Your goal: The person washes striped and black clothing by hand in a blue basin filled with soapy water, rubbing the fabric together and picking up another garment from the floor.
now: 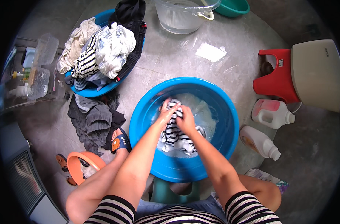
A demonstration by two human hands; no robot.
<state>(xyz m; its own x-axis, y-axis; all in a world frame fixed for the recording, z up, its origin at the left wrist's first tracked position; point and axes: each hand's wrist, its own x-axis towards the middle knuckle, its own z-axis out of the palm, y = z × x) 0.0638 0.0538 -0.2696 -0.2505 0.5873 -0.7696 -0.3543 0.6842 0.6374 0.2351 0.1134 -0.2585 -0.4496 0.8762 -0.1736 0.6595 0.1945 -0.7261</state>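
A blue plastic basin (pixel 221 140) with sudsy water stands on the floor between my legs. In it lies a wet black-and-white striped garment (pixel 172 131), bunched at its upper end. My left hand (pixel 167 112) grips that bunched end from the left, fingers curled over the cloth. On the right side of the same bunch, my right hand (pixel 186 119) is closed on the fabric, its fingertips partly hidden. The garment's lower part spreads into the foamy water below my hands.
A blue tub (pixel 105 91) heaped with clothes stands upper left, dark clothes (pixel 94 120) on the floor below it. An orange basin (pixel 74 168) is lower left. Detergent bottles (pixel 271 113), a red stool (pixel 276 81) and a clear tub (pixel 178 19) stand around.
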